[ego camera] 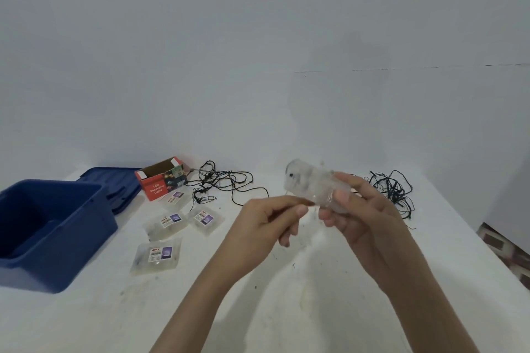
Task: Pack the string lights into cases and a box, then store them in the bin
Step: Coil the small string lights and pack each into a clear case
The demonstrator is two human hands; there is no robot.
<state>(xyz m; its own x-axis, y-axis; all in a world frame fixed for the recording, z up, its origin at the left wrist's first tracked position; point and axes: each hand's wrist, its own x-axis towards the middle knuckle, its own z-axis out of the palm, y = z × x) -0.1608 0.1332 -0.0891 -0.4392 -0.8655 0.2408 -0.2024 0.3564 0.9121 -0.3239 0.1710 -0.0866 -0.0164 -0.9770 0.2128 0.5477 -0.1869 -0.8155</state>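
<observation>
My right hand (352,209) grips a clear plastic battery pack (311,185) of a thin string light, raised above the table's middle. My left hand (272,219) pinches the fine wire at the pack's near end. Two tangles of dark green string lights lie at the back: one (220,182) beside the open red cardboard box (162,179), another (391,190) to the right behind my right hand. Several clear plastic cases (156,256) with labels lie left of centre. The open blue bin (51,232) stands at the left.
The bin's blue lid (114,183) lies behind the bin, by the red box. A white table (286,309) carries everything, with a plain wall behind it. The table's right edge (487,261) drops to a patterned floor.
</observation>
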